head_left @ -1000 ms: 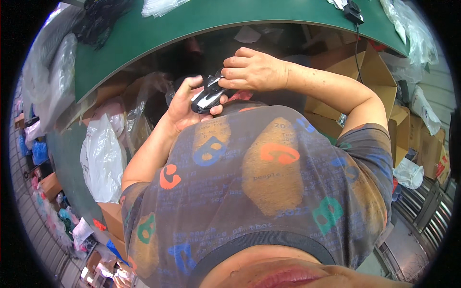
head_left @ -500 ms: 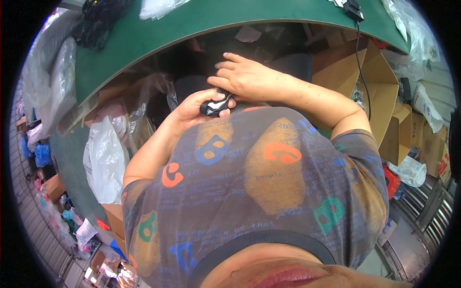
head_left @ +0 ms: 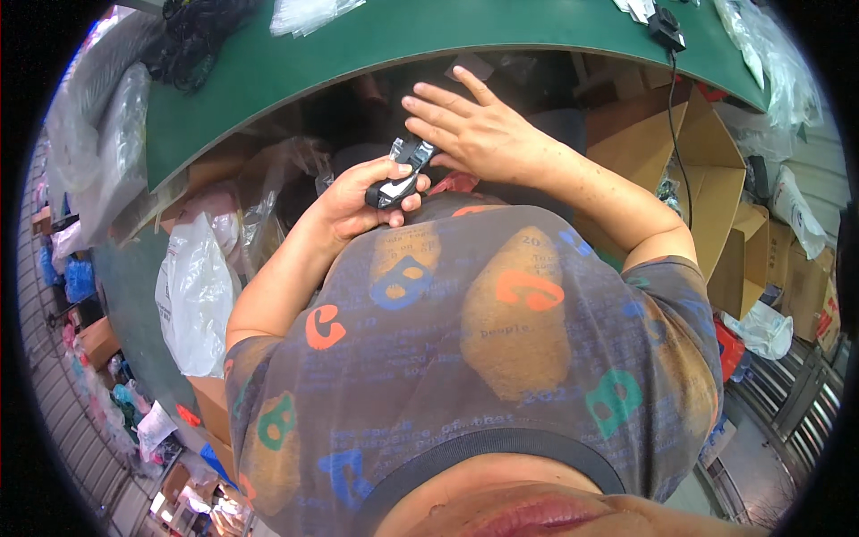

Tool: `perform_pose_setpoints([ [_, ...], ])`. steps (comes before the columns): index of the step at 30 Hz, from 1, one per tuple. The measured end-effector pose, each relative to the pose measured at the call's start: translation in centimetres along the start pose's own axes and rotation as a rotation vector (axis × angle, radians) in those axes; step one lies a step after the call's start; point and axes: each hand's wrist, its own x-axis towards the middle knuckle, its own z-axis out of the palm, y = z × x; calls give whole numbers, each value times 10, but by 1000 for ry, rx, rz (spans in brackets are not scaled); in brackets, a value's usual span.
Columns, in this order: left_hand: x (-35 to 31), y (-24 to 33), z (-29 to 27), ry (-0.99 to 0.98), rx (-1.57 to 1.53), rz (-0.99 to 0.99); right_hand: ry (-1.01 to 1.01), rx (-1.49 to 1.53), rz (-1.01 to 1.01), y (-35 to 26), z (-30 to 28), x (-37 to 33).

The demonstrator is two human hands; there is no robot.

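My left hand (head_left: pixel 352 195) is closed around a small, glossy black object (head_left: pixel 394 190) with pale shiny patches, just in front of my chest. Its upper end, showing clear or silvery bits, sticks out past my thumb; the exact kind cannot be made out. Over that end, my right hand (head_left: pixel 483 134) is open with fingers spread and pointing up and left. The heel of this palm lies close to the black object; whether they touch is unclear. Beneath the right wrist, a bit of red material (head_left: pixel 455 182) shows.
A green table (head_left: pixel 501 25) curves across the far side, with a black adapter (head_left: pixel 665 29) and its hanging cable at the right. Clear plastic bags (head_left: pixel 121 134) and black cables (head_left: pixel 192 45) lie far left. Open cardboard boxes (head_left: pixel 716 170) stand right; a white bag (head_left: pixel 192 295) hangs left.
My right hand has lifted away and spread its fingers, uncovering the upper end of the black object. The left hand has shifted slightly left, still holding it. Red material now shows below the right hand.
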Motion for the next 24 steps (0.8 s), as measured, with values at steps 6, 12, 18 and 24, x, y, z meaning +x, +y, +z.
perform_pose_setpoints([
  [6,-1,2,-1,14,-73,4,72,48,-113,-10,-22,9],
  [12,3,0,0,-105,-127,-14,149,297,-119,-6,29,16],
  [18,0,6,-26,-126,129,27,60,526,94,-6,30,20],
  [24,16,-22,-23,159,687,749,69,957,248,-9,58,12],
])
